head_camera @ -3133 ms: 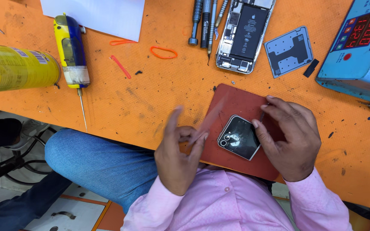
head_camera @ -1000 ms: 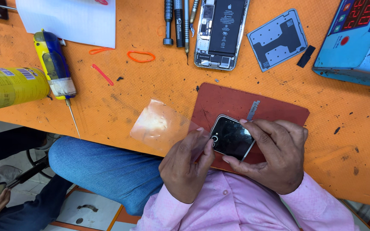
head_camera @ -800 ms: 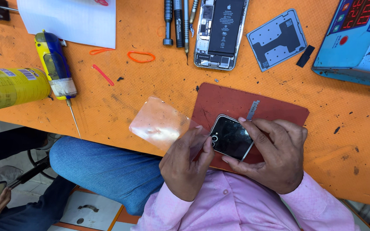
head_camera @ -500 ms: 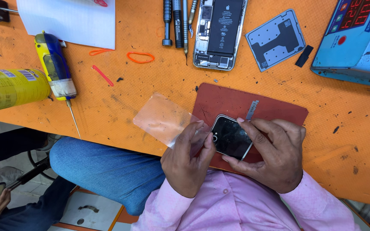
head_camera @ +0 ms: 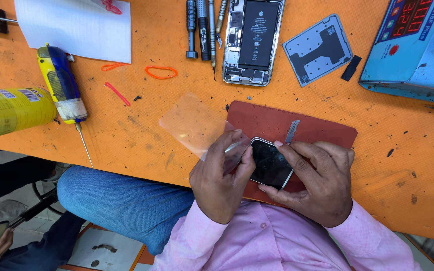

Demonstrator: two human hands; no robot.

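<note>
Scene evenly and brightly lit from overhead; colours saturated. Only short, soft shadows are cast beneath the tools at 12 o'clock. Faint glare is noted on the clear film and the dark phone glass. Focus sharp throughout; mild wide-angle stretching at the edges.

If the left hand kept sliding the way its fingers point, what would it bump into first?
The left hand points up and a little right across the orange table. It already pinches the clear plastic film; past that, probably the opened silver smartphone, though height is unclear.
</note>
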